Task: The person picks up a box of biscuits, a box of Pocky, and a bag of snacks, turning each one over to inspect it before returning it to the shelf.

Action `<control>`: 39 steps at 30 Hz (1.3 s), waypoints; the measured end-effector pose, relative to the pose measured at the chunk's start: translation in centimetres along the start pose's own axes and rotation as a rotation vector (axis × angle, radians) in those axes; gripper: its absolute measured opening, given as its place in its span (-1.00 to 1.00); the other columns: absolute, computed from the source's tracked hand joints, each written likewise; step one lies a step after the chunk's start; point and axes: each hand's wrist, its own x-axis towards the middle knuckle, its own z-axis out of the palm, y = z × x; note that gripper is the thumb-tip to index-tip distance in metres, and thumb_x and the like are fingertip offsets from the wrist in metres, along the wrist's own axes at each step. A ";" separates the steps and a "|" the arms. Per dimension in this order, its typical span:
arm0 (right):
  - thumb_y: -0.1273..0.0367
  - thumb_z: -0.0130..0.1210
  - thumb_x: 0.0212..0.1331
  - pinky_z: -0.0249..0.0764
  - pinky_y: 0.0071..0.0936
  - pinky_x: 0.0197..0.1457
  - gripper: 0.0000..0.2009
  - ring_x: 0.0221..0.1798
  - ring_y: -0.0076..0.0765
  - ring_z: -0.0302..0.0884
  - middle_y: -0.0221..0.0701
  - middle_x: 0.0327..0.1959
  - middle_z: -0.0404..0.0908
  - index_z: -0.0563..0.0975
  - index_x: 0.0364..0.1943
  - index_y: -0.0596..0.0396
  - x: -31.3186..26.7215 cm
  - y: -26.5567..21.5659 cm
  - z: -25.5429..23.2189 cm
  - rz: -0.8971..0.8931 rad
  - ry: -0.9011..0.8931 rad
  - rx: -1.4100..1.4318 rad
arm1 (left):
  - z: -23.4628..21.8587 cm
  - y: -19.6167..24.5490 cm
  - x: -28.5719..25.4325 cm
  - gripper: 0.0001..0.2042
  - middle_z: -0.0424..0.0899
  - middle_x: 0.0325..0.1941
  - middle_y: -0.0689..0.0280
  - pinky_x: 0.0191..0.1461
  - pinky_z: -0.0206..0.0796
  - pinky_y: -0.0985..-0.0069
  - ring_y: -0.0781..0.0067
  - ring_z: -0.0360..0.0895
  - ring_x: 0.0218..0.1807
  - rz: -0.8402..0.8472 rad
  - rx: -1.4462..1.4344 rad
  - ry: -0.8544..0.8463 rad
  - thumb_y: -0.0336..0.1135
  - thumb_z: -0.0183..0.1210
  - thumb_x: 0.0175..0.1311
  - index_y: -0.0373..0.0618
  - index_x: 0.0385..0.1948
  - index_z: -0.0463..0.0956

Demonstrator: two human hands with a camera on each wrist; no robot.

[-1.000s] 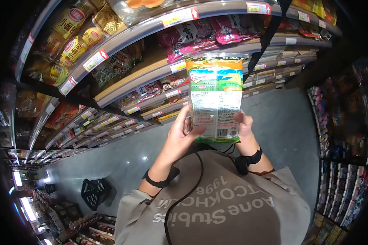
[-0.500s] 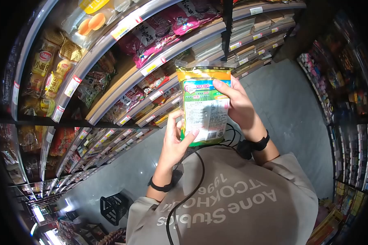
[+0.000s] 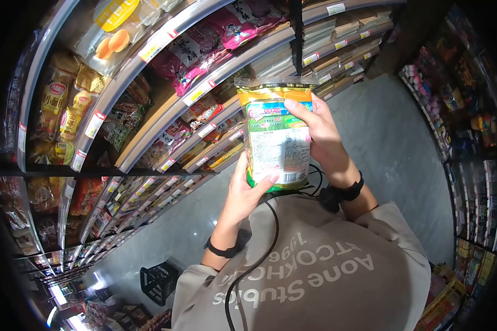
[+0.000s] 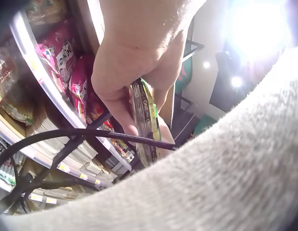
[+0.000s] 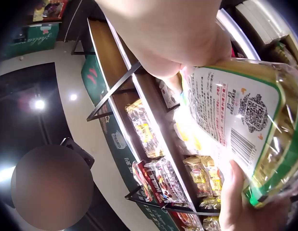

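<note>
A plastic snack packet [image 3: 279, 138], yellow and green with a printed white panel and barcode, is held upright before the chest, its back face up toward the head camera. My left hand [image 3: 243, 187] grips its lower left edge, thumb over the front near the barcode. Higher up, my right hand [image 3: 326, 138] holds the right edge, with the thumb lying across the blue and orange band. In the right wrist view the packet's side [image 5: 226, 106] shows a QR code. Fingers behind the packet are hidden.
Shelves with bagged breads [image 3: 66, 110] and pink packets [image 3: 199, 49] curve along the left and front. A black basket [image 3: 159, 282] stands on the grey floor [image 3: 392, 138]. A black cable [image 3: 273, 220] hangs over the shirt. More shelves [image 3: 480, 198] line the right.
My right hand has moved from the packet's lower right edge up to its upper right edge. The left hand keeps its hold low on the left. The head view has turned, shifting the shelves leftward.
</note>
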 end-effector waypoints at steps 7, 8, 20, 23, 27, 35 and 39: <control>0.46 0.15 0.33 0.61 -0.46 0.01 -0.72 -0.08 -0.43 0.69 -0.25 -0.07 0.70 0.50 0.07 0.31 -0.6 0.0 -1.2 -0.052 0.048 0.021 | 0.8 -0.2 -0.2 -0.46 0.54 0.18 0.23 0.30 0.32 0.47 0.51 0.46 0.21 -0.050 0.039 -0.008 -0.53 0.26 0.28 -0.26 0.28 0.26; 0.46 0.15 0.33 0.61 -0.47 0.01 -0.72 -0.09 -0.43 0.69 -0.25 -0.07 0.70 0.50 0.06 0.31 -0.7 0.1 -1.4 -0.059 0.060 0.018 | 0.9 0.0 -0.3 -0.47 0.53 0.18 0.23 0.30 0.32 0.47 0.51 0.46 0.20 -0.050 0.053 -0.006 -0.53 0.26 0.28 -0.26 0.28 0.26; 0.46 0.17 0.32 0.61 -0.46 0.02 -0.71 -0.08 -0.44 0.68 -0.27 -0.06 0.69 0.49 0.08 0.28 -1.1 2.3 -1.4 -0.044 0.048 0.025 | 0.2 -0.6 -1.8 -0.46 0.53 0.19 0.23 0.32 0.29 0.46 0.49 0.46 0.22 -0.025 0.066 0.023 -0.55 0.25 0.27 -0.29 0.28 0.25; 0.46 0.17 0.32 0.61 -0.44 0.05 -0.67 -0.04 -0.42 0.67 -0.27 -0.02 0.67 0.46 0.13 0.25 -0.9 3.1 -0.7 0.017 0.040 0.074 | -0.6 -0.3 -2.5 -0.46 0.53 0.17 0.24 0.31 0.30 0.47 0.50 0.46 0.20 -0.006 0.064 0.056 -0.55 0.25 0.26 -0.28 0.27 0.27; 0.47 0.23 0.27 0.56 -0.39 0.15 -0.54 0.08 -0.37 0.62 -0.26 0.07 0.62 0.37 0.22 0.19 -1.3 4.1 1.2 0.039 -0.041 0.116 | -2.2 0.4 -3.2 -0.39 0.50 0.22 0.26 0.35 0.25 0.45 0.48 0.43 0.24 0.005 0.110 0.112 -0.53 0.33 0.17 -0.24 0.30 0.30; 0.55 0.26 0.19 0.54 -0.37 0.21 -0.49 0.11 -0.35 0.61 -0.24 0.09 0.62 0.36 0.22 0.21 -0.6 6.4 3.6 0.106 -0.188 0.004 | -4.2 0.3 -4.9 -0.36 0.57 0.18 0.25 0.31 0.32 0.45 0.48 0.49 0.20 0.011 0.053 0.199 -0.52 0.38 0.14 -0.28 0.29 0.30; 0.56 0.26 0.19 0.55 -0.39 0.20 -0.54 0.08 -0.38 0.63 -0.24 0.07 0.64 0.41 0.18 0.24 -0.5 7.4 4.6 0.107 -0.190 -0.033 | -5.3 0.7 -5.0 -0.33 0.60 0.16 0.24 0.29 0.38 0.44 0.49 0.53 0.18 -0.015 0.007 0.205 -0.53 0.41 0.10 -0.29 0.29 0.30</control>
